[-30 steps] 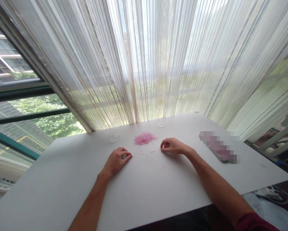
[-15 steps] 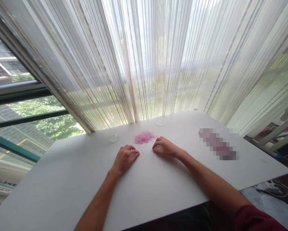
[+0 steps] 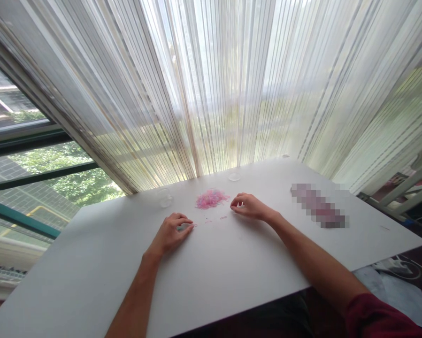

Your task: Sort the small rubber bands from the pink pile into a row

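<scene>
A tangled pile of thin pink and pale bands [image 3: 212, 199], possibly small elastic loops, lies on the white table [image 3: 196, 286]. My left hand [image 3: 170, 233] rests to the left in front of it, thumb and index tips brought together at a tiny pink band [image 3: 195, 225]. Two more small pink pieces, one [image 3: 208, 221] nearer the left hand and another [image 3: 224, 217] further right, lie between my hands. My right hand [image 3: 249, 206] is just right of the pile, fingers curled and slightly apart, with nothing visible in them.
Behind the pile stand two clear, shallow round items, one at left [image 3: 165, 199] and one near the curtain [image 3: 234, 176]. A blurred-out reddish object [image 3: 319, 206] lies at the right. Sheer striped curtains [image 3: 225, 94] hang along the far edge.
My left hand has moved left, away from the small pieces in the middle. My right hand has drawn up and right, leaving a pink piece uncovered on the table.
</scene>
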The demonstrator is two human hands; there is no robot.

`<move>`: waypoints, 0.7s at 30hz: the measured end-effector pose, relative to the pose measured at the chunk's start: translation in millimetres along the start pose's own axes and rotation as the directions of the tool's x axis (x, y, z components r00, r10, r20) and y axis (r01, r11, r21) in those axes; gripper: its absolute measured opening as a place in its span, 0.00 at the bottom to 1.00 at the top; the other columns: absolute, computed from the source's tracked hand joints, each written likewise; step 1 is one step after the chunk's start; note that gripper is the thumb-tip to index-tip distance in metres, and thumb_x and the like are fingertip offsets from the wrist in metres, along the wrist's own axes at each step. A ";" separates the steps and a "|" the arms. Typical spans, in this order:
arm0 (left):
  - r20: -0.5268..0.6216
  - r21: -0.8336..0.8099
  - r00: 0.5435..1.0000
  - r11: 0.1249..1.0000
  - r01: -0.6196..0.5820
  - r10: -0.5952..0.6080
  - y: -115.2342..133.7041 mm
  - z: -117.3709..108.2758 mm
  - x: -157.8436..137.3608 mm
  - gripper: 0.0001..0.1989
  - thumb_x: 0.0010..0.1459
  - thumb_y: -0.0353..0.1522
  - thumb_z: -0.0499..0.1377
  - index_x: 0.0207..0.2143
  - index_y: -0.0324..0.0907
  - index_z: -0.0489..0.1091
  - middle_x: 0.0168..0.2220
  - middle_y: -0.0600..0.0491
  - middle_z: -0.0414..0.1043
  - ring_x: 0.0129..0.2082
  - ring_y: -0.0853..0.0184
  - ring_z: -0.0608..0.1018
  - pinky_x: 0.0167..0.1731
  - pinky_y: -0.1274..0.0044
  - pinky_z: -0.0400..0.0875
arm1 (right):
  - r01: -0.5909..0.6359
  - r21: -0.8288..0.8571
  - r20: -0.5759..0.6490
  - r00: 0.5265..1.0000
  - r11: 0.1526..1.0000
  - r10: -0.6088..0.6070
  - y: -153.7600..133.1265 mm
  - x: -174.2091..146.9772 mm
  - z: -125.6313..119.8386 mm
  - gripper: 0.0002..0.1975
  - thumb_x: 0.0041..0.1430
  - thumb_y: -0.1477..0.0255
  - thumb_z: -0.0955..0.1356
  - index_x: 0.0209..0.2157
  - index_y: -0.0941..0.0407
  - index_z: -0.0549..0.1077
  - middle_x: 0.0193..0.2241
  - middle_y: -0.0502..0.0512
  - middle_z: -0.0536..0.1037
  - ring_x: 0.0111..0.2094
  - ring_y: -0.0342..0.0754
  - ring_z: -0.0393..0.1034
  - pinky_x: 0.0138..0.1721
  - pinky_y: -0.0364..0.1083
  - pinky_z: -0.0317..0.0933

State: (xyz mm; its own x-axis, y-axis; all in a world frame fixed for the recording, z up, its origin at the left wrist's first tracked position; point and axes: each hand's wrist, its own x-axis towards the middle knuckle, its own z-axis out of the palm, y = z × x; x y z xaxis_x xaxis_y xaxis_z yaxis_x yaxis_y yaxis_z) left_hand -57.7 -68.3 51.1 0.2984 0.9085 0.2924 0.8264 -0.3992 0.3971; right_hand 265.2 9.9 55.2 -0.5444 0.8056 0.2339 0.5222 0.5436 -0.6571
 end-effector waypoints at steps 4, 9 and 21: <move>0.021 -0.015 1.000 1.000 0.016 -0.015 0.6 1.2 0.0 0.10 0.58 0.39 0.60 0.34 0.46 0.80 0.37 0.50 0.76 0.39 0.62 0.76 0.41 0.71 0.70 | -0.081 -0.010 0.102 0.991 0.997 0.081 2.8 -2.7 -10.7 0.07 0.53 0.70 0.68 0.33 0.55 0.80 0.34 0.55 0.76 0.35 0.48 0.71 0.38 0.44 0.65; 0.014 -0.025 1.000 1.000 0.016 -0.016 4.0 3.8 2.3 0.10 0.58 0.38 0.59 0.33 0.46 0.80 0.36 0.51 0.77 0.38 0.63 0.76 0.41 0.72 0.69 | -0.083 -0.015 0.166 0.983 0.996 0.084 2.4 -3.9 -13.9 0.08 0.50 0.70 0.70 0.33 0.54 0.80 0.35 0.55 0.75 0.36 0.49 0.71 0.37 0.44 0.65; -0.056 -0.055 0.997 0.997 0.055 -0.059 1.5 0.4 0.8 0.12 0.59 0.40 0.58 0.35 0.43 0.79 0.35 0.49 0.76 0.33 0.65 0.75 0.34 0.74 0.71 | -0.100 -0.031 0.183 0.977 0.994 0.104 -2.6 -2.6 -11.0 0.08 0.52 0.69 0.69 0.32 0.54 0.80 0.35 0.55 0.76 0.35 0.49 0.72 0.37 0.44 0.65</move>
State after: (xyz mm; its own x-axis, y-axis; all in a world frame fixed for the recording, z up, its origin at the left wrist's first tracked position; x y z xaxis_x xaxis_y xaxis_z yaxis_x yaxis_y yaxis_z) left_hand -56.0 -68.1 51.6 0.2224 0.9220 0.3168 0.8142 -0.3544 0.4598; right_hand 272.5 9.0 64.1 -0.5980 0.8010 0.0286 0.5943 0.4672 -0.6546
